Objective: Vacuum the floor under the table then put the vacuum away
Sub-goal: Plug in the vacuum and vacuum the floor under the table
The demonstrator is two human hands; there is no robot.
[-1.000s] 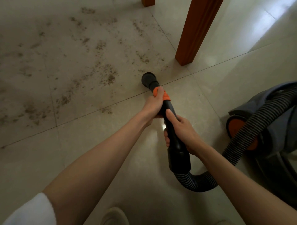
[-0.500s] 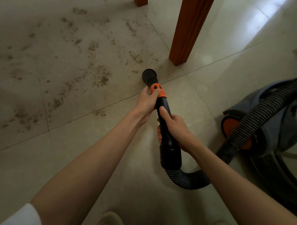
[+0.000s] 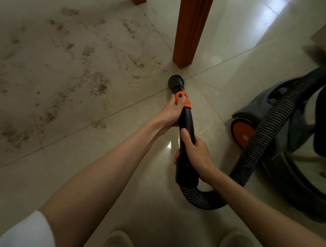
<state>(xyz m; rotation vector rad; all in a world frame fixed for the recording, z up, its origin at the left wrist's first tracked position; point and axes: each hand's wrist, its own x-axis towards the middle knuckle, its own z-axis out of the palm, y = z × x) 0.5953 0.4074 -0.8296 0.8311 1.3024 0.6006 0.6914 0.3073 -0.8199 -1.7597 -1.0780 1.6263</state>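
Observation:
I hold a black vacuum wand (image 3: 187,121) with an orange collar (image 3: 183,99) in both hands. My left hand (image 3: 172,112) grips it just behind the collar; my right hand (image 3: 195,155) grips lower down near the cuff. The round nozzle (image 3: 176,82) points at the floor just in front of a wooden table leg (image 3: 191,31). A ribbed black hose (image 3: 261,141) curves from the wand back to the grey and orange vacuum body (image 3: 275,119) at the right. Brown dirt (image 3: 98,86) is scattered over the tiles to the left.
A second table leg (image 3: 139,1) shows at the top edge. The floor is pale glossy tile (image 3: 247,44) with grout lines. My two shoes (image 3: 118,238) are at the bottom edge. The vacuum body stands close on my right.
The nozzle has shifted right, closer to the foot of the near table leg. Both hands keep their grip on the wand.

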